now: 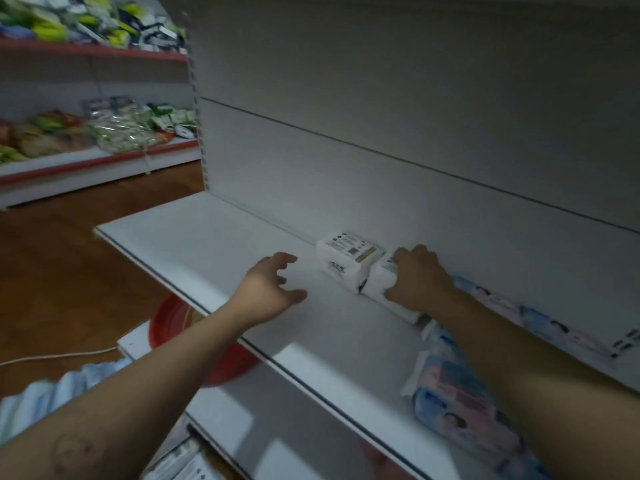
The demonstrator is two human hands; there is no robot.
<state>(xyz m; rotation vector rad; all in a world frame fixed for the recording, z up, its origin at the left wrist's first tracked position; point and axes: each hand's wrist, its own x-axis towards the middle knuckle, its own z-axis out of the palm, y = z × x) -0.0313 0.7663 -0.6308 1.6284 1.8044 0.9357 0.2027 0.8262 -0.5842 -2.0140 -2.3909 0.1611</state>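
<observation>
White metal shelf [194, 237] w/ a dark strip along its near edge, running from far left to near right. Approx. mid-shelf, at the far side by the back panel [381, 168], 2 boxy packs sit side by side, touching: the left white pack [341, 258] w/ a printed label on top, and the right white pack [379, 282] just beside it, a bit nearer. Further right, flat blue-white packs [540, 323] lie in a row along the back panel. Near right, soft blue-pink packs [460, 400] are in a loose pile. Print too blurred to read.
</observation>
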